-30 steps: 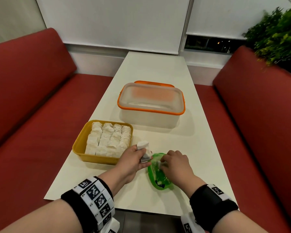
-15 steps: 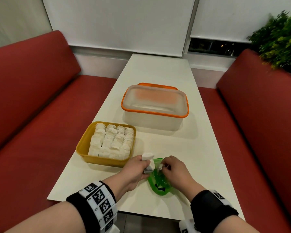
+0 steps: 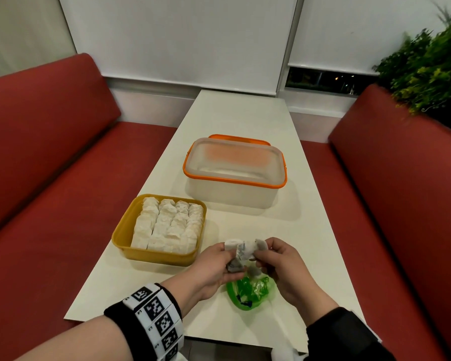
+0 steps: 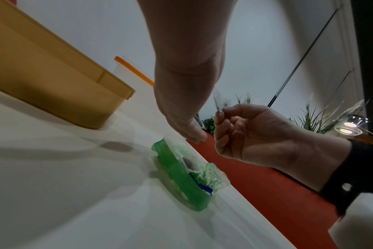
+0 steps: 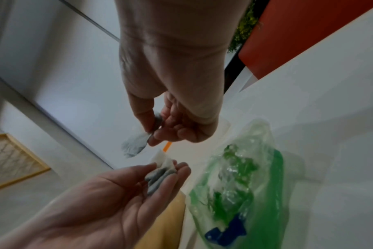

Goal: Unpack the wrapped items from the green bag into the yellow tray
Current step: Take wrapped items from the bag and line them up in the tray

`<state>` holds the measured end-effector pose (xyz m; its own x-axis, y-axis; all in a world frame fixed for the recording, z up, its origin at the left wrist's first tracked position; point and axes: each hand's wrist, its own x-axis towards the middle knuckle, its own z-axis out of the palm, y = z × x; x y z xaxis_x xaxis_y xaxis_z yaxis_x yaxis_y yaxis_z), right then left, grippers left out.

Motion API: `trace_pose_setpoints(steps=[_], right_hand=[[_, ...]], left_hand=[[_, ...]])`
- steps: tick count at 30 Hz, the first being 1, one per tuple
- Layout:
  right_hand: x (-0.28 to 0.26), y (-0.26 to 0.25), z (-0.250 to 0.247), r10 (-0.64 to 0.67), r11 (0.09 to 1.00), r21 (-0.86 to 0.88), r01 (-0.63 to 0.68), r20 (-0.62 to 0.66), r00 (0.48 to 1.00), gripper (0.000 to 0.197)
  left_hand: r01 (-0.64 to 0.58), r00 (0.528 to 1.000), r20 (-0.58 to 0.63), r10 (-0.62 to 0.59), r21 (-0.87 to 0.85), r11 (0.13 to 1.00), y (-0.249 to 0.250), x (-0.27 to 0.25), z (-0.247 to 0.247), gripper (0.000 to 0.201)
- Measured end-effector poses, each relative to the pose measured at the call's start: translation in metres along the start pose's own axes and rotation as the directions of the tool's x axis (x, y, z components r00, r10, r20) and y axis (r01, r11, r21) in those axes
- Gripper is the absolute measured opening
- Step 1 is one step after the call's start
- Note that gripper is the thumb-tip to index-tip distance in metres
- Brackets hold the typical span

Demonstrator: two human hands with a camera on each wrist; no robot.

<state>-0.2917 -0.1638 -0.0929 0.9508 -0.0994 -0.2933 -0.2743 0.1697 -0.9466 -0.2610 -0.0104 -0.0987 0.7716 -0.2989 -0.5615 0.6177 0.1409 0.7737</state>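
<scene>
The green bag (image 3: 250, 293) lies crumpled near the table's front edge, seen too in the wrist views (image 4: 181, 173) (image 5: 256, 176). Just above it, my left hand (image 3: 227, 259) holds a white wrapped item (image 3: 235, 257), which lies across its curled fingers (image 5: 160, 173). My right hand (image 3: 264, 254) pinches a second wrapped item (image 3: 259, 246) between thumb and fingertips (image 5: 136, 146). The two items touch between the hands. To the left stands the yellow tray (image 3: 120, 238), filled with rows of white wrapped items (image 3: 167, 225).
A clear container with an orange rim (image 3: 235, 168) stands behind the tray on the white table (image 3: 245, 113). Red benches (image 3: 50, 178) run along both sides. A green plant (image 3: 427, 69) sits at the back right.
My right hand has come up off the green bag with a second wrapped item. Both hands now meet above the bag, which lies loose on the table.
</scene>
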Motion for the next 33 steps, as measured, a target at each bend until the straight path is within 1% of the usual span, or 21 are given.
trace_pose_setpoints(steps=[2, 3, 5, 6, 7, 9, 10, 12, 14, 18, 20, 21, 22, 23, 24, 25, 26, 28, 29, 31, 33], right_hand=[[-0.001, 0.001, -0.001, 0.016, 0.996, 0.092, -0.016, -0.005, 1.0, 0.017], [-0.001, 0.001, -0.001, -0.016, 0.996, 0.092, 0.02, -0.041, 0.999, 0.015], [-0.002, 0.003, 0.0, -0.189, 0.982, -0.055, 0.182, -0.161, 0.969, 0.014], [-0.003, 0.003, 0.001, -0.313, 0.942, -0.193, 0.275, -0.211, 0.926, 0.015], [-0.004, 0.002, 0.003, -0.44, 0.87, -0.346, 0.352, -0.222, 0.87, 0.018], [-0.007, 0.006, 0.007, -0.661, 0.632, -0.609, 0.479, -0.101, 0.743, 0.021], [-0.008, 0.01, 0.009, -0.72, 0.497, -0.69, 0.525, 0.01, 0.694, 0.019], [-0.008, 0.018, 0.011, -0.729, 0.265, -0.787, 0.557, 0.215, 0.65, 0.015], [-0.01, 0.022, 0.012, -0.671, 0.16, -0.828, 0.537, 0.308, 0.675, 0.013], [-0.011, 0.025, 0.017, -0.593, 0.131, -0.88, 0.457, 0.3, 0.747, 0.013], [-0.011, 0.025, 0.017, -0.533, 0.218, -0.872, 0.438, 0.27, 0.802, 0.027], [-0.011, 0.022, 0.014, -0.488, 0.321, -0.855, 0.406, 0.218, 0.845, 0.035], [-0.011, 0.019, 0.009, -0.447, 0.437, -0.83, 0.346, 0.133, 0.885, 0.039], [-0.01, 0.017, 0.001, -0.428, 0.518, -0.808, 0.279, 0.037, 0.903, 0.039], [-0.009, 0.015, -0.008, -0.415, 0.551, -0.807, 0.213, -0.044, 0.909, 0.035], [-0.008, 0.015, -0.016, -0.398, 0.532, -0.832, 0.154, -0.085, 0.913, 0.03], [-0.006, 0.017, -0.023, -0.366, 0.465, -0.879, 0.107, -0.081, 0.927, 0.027], [-0.003, 0.025, -0.03, -0.266, 0.286, -0.954, 0.094, 0.016, 0.964, 0.022], [-0.001, 0.029, -0.03, -0.229, 0.222, -0.968, 0.117, 0.064, 0.971, 0.019], [0.001, 0.035, -0.026, -0.186, 0.171, -0.976, 0.132, 0.1, 0.978, 0.019], [0.005, 0.036, -0.02, -0.221, 0.143, -0.982, 0.124, 0.09, 0.971, 0.029]], left_hand=[[-0.003, 1.0, 0.011, 0.003, -0.031, 1.0, 0.001, -0.001, 0.001, 0.014], [-0.001, 1.0, 0.019, 0.002, -0.049, 0.999, 0.001, -0.002, 0.002, 0.015], [0.009, 0.999, 0.035, -0.006, -0.074, 0.997, 0.002, -0.003, 0.004, 0.015], [0.015, 0.999, 0.047, -0.011, -0.079, 0.997, 0.003, -0.005, 0.005, 0.014], [0.019, 0.998, 0.063, -0.014, -0.084, 0.996, 0.004, -0.007, 0.006, 0.014], [0.02, 0.995, 0.103, -0.012, -0.073, 0.997, 0.005, -0.009, 0.008, 0.015], [0.018, 0.992, 0.123, -0.01, -0.063, 0.998, 0.006, -0.011, 0.009, 0.017], [0.022, 0.991, 0.135, -0.012, -0.073, 0.997, 0.006, -0.011, 0.009, 0.022], [0.031, 0.993, 0.115, -0.019, -0.103, 0.994, 0.005, -0.009, 0.009, 0.025], [0.037, 0.992, 0.124, -0.018, -0.149, 0.988, -0.002, -0.007, 0.005, 0.03], [0.01, 0.991, 0.131, 0.008, -0.132, 0.991, -0.004, -0.007, 0.003, 0.019], [-0.006, 0.993, 0.113, 0.021, -0.136, 0.991, -0.004, -0.006, 0.001, 0.013], [-0.013, 0.996, 0.081, 0.026, -0.15, 0.989, -0.004, -0.005, -0.002, 0.011], [-0.024, 0.998, 0.05, 0.033, -0.165, 0.986, -0.003, -0.003, -0.005, 0.011], [-0.036, 0.999, 0.028, 0.041, -0.169, 0.985, -0.002, -0.002, -0.008, 0.012], [-0.045, 0.999, 0.015, 0.048, -0.169, 0.985, -0.002, -0.001, -0.011, 0.012], [-0.055, 0.998, 0.006, 0.057, -0.162, 0.985, -0.002, 0.0, -0.013, 0.012], [-0.068, 0.998, -0.017, 0.066, -0.15, 0.986, -0.003, 0.002, -0.016, 0.016], [-0.067, 0.998, -0.024, 0.064, -0.142, 0.988, -0.004, 0.003, -0.017, 0.017], [-0.048, 0.999, -0.012, 0.047, -0.119, 0.992, -0.007, 0.002, -0.014, 0.015], [-0.019, 0.999, 0.028, 0.021, -0.062, 0.998, -0.014, 0.0, -0.01, 0.015]])
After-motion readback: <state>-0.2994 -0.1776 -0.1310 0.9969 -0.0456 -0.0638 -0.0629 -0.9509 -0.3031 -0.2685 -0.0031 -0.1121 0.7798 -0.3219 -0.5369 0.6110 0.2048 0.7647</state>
